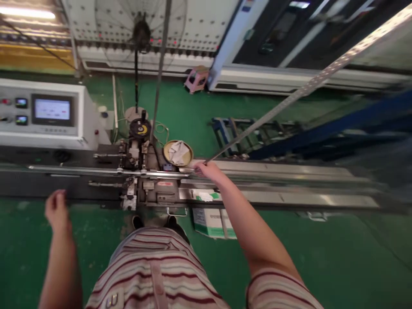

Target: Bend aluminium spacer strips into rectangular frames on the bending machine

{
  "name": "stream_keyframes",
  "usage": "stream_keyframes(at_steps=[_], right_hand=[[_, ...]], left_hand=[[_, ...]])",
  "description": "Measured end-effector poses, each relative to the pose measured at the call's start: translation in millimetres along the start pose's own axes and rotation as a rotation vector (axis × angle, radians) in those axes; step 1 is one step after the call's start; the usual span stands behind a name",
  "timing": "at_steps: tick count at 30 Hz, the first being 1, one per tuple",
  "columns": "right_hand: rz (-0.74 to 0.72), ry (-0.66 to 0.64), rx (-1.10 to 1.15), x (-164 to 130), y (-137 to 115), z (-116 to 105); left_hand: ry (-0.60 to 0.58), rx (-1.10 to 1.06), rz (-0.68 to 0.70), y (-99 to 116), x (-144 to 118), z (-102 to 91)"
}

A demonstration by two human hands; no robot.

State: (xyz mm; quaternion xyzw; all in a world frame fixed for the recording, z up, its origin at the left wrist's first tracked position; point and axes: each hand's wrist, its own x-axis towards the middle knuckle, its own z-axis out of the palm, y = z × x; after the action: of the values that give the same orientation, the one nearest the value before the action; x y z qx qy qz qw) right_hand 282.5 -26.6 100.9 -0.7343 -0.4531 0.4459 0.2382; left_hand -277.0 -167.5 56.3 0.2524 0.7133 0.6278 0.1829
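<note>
My right hand (206,168) is closed around the lower end of a long perforated metal strip (280,103), just above the machine's rail. From that hand the strip slants up to the far upper right. A thin metal bar (80,170) runs along the machine bed and through the roller head (133,156), ending close to my right hand. Beside the bed's front edge on the left, my left hand (57,210) hangs with fingers loosely bent and somewhat blurred. Nothing shows in it.
A control box with a screen (52,109) stands at the left. Behind the bed are a hand wheel (140,128), a round dish with paper scraps (178,153) and a pink stool (196,79). A carton (210,223) sits under the bed. A blue rack (225,131) lies beyond.
</note>
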Motion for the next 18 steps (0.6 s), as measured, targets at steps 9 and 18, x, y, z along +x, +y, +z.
stream_keyframes(at_steps=[9, 18], right_hand=[[-0.162, -0.288, -0.161, -0.9, -50.0, 129.3], [-0.490, -0.417, -0.358, -21.8, -110.0, 259.1]], left_hand=[[0.087, -0.225, -0.295, -91.6, -67.4, -31.4], [0.115, -0.295, -0.325, -100.0, -68.5, -85.8]])
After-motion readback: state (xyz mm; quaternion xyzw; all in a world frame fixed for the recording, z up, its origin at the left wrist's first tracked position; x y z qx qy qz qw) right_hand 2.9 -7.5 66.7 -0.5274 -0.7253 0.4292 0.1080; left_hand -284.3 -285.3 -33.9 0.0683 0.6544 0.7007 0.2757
